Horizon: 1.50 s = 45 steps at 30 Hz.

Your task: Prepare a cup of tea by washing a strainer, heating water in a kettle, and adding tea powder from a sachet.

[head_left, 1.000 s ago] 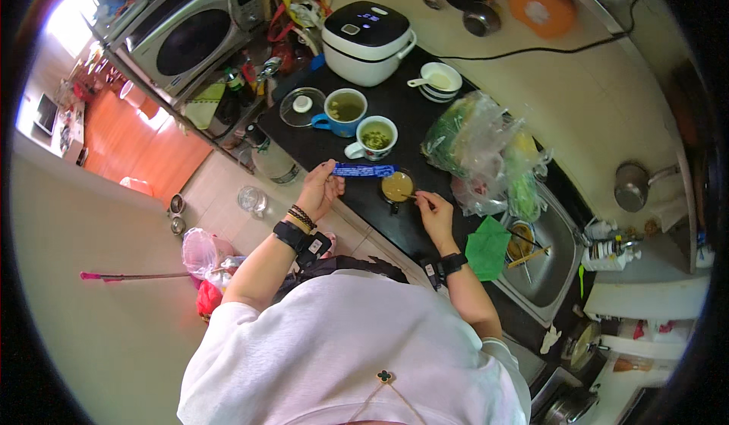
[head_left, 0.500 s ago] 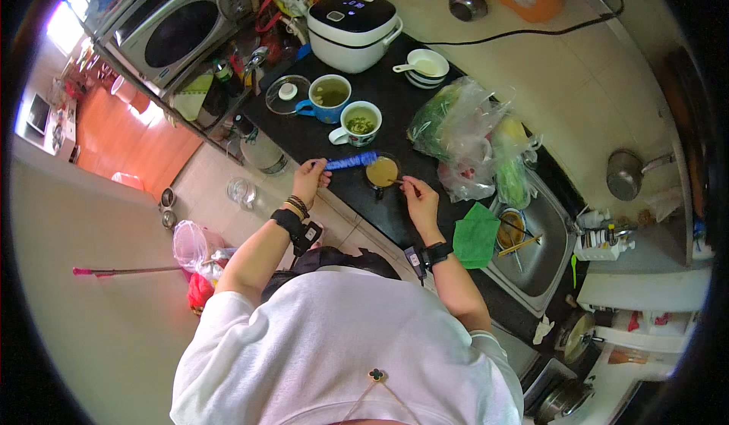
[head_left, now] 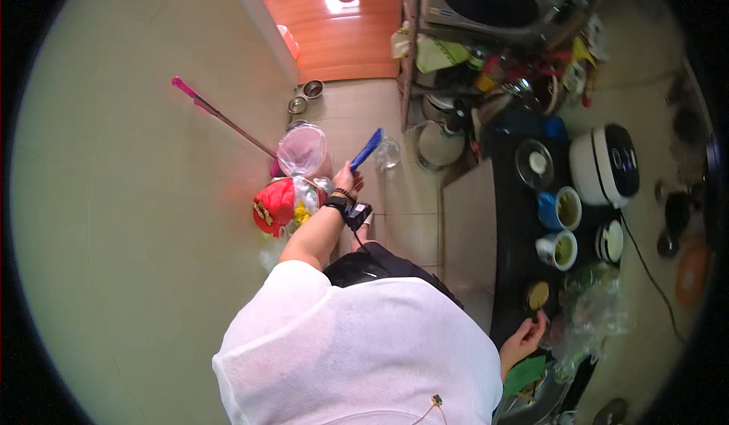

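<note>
My left hand (head_left: pixel 347 180) is out over the floor at the left, its fingers closed on a narrow blue stick packet (head_left: pixel 367 149). The packet points up and to the right, beside a pink waste bin (head_left: pixel 326 150). At the lower right, my right hand (head_left: pixel 524 339) stays by the dark counter (head_left: pixel 507 220), fingers pinched at a cup of tan drink (head_left: pixel 538 295). A thin handle dips into the drink from those fingers; its kind is too small to make out. Beyond the cup stand a white mug (head_left: pixel 553 250) and a blue mug (head_left: pixel 558 209), both with greenish contents.
Bags, one of them red (head_left: pixel 274 206), lie below the bin; a pink-handled pole (head_left: pixel 228 120) leans near it. A clear container (head_left: pixel 388 153) and a large jar (head_left: pixel 440 146) stand on the floor. A white rice cooker (head_left: pixel 594 168) and plastic-bagged greens (head_left: pixel 592 296) sit on the counter.
The view has turned to the left. My left hand has carried the blue packet off the counter side to near the bin. My right hand remains at the cup.
</note>
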Available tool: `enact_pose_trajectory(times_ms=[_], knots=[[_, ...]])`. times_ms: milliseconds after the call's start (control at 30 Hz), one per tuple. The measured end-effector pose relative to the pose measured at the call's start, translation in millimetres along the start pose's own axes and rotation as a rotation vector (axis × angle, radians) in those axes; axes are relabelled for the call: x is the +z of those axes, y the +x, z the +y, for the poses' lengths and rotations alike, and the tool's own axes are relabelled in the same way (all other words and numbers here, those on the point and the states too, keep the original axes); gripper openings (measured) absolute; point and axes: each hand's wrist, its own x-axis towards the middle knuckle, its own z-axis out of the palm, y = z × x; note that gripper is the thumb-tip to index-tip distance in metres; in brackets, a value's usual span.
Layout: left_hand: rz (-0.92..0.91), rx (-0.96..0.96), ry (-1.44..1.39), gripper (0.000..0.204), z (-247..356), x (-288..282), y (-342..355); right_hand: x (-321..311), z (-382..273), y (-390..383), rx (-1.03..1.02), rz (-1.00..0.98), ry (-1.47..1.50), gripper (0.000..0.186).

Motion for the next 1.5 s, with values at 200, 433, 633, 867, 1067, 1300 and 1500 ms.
enact_pose_trajectory(times_ms=[200,433,633,867,1067,1300,1500], knots=[[0.616,0.0,-0.035,0.032,91.5,-60.9,69.0,126.3,-96.6,-2.6,-0.215,-0.52,-0.202,0.032],[0.508,-0.107,0.018,0.064,157.2,-159.7,166.0,197.4,-186.1,26.4,-0.216,-0.696,-0.32,0.033],[0.534,-0.058,0.07,0.074,192.0,-155.2,192.9,221.9,-203.1,25.8,-0.258,-0.719,-0.365,0.028],[-0.051,-0.185,0.35,0.055,188.7,-81.0,168.8,130.4,-105.2,48.2,-0.135,-0.297,-0.652,0.014],[-0.603,-0.125,0.766,0.03,149.8,87.4,86.8,-8.8,3.5,45.9,0.294,0.341,-0.704,0.025],[-1.082,-0.055,1.096,0.028,17.8,209.6,-78.1,-12.0,150.1,36.3,0.53,0.54,-0.025,0.049],[-1.184,-0.101,1.236,0.025,-70.6,234.7,-165.1,2.1,96.6,68.1,0.402,0.327,0.495,0.017]])
